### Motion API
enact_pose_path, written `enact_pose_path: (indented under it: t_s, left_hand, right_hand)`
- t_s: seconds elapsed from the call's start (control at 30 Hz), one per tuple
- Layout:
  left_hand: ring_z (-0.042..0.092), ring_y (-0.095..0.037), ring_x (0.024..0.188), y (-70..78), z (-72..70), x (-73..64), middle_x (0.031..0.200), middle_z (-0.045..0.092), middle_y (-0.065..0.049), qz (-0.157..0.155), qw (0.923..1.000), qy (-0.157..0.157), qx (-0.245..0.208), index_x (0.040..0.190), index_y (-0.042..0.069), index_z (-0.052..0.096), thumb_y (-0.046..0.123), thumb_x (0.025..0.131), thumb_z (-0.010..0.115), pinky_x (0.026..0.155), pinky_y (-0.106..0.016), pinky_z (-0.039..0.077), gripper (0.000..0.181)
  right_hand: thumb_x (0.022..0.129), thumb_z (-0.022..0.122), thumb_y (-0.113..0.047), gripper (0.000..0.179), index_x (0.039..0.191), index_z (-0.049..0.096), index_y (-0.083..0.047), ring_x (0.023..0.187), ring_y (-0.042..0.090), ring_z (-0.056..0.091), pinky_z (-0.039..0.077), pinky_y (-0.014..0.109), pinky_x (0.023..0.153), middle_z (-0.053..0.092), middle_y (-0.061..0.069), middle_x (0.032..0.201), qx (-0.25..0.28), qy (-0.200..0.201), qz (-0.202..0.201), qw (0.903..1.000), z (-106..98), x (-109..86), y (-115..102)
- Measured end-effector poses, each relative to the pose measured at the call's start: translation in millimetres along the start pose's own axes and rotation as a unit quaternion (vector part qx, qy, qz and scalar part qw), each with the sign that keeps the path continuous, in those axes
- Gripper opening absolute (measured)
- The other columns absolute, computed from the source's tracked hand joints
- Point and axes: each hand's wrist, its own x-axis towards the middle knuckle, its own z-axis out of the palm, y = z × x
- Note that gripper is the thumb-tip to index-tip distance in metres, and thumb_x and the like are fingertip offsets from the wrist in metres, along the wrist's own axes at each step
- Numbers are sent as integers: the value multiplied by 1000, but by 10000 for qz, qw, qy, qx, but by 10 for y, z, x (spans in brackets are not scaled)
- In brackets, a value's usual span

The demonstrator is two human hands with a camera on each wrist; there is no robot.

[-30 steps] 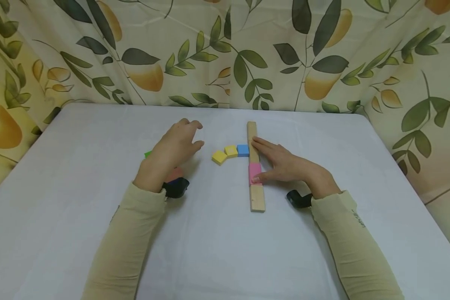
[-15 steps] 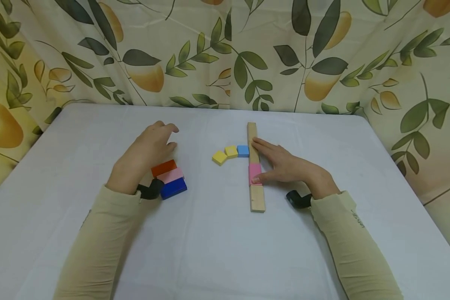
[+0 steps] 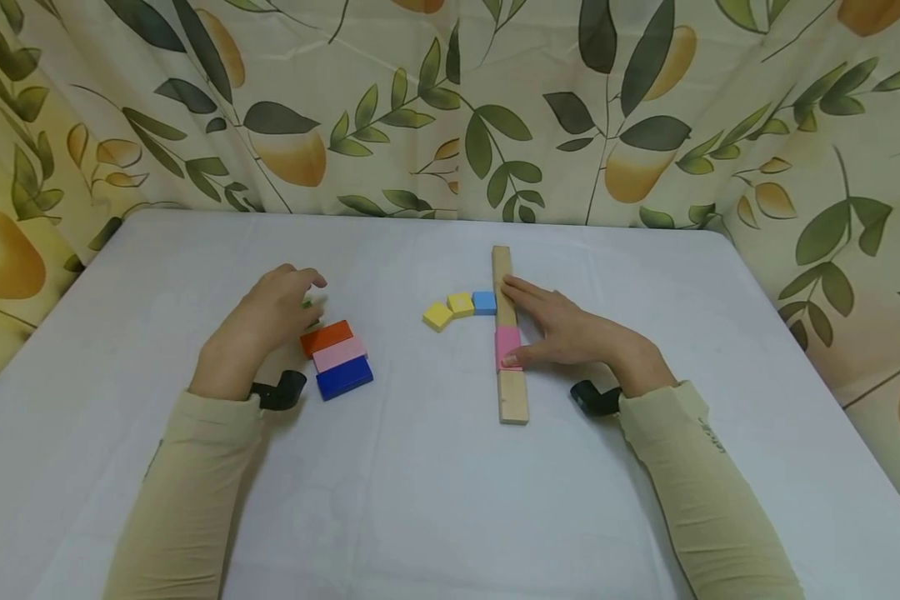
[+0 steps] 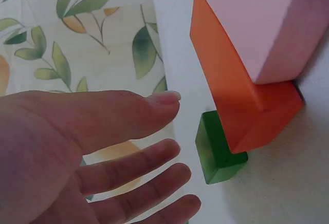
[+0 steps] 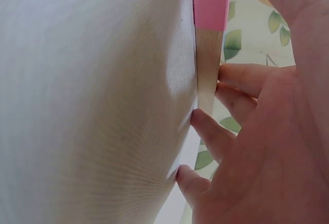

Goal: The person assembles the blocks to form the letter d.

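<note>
My left hand point(image 3: 258, 321) hovers beside a small green block point(image 3: 311, 315), which it partly hides in the head view. In the left wrist view its thumb and fingers are spread, apart from the green block point(image 4: 218, 149). Close by, an orange block point(image 3: 327, 337), a light pink block point(image 3: 340, 355) and a dark blue block point(image 3: 344, 378) lie side by side. My right hand point(image 3: 577, 332) rests along a row of wooden strips point(image 3: 513, 400) with a bright pink block point(image 3: 507, 342) in it, fingertips touching the edge.
A light blue block point(image 3: 484, 302) touches the row's left side. Two yellow blocks point(image 3: 461, 305) continue leftward from it in a bent line. Everything lies on a white-covered table point(image 3: 420, 483), with a patterned curtain point(image 3: 390, 108) behind.
My left hand has moved left and lower, from beside the yellow blocks to the green block, uncovering the orange, light pink and dark blue blocks. My right hand stays on the row.
</note>
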Motion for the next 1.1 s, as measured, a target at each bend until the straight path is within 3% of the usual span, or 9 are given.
enact_pose_path:
  t_s: [0.43,1.1]
  left_hand:
    - [51,-38,107,-67,77,79,124,55,-28,-128,9994,-311,-127,131,-3,56,0,93,58,96,-51,50,38]
    - [48,-39,115,-23,76,65,130,53,-26,-96,9997,-177,-114,134,0,53,6,97,58,102,-54,46,39]
  right_hand:
    - [82,75,-51,106,160,13,-13,155,31,7,6,59,123,3,2,169,2,-8,40,10000,10,6,-1]
    - [83,76,-48,105,160,13,-13,155,32,7,5,59,123,3,3,169,22,-24,83,10000,-2,3,-12]
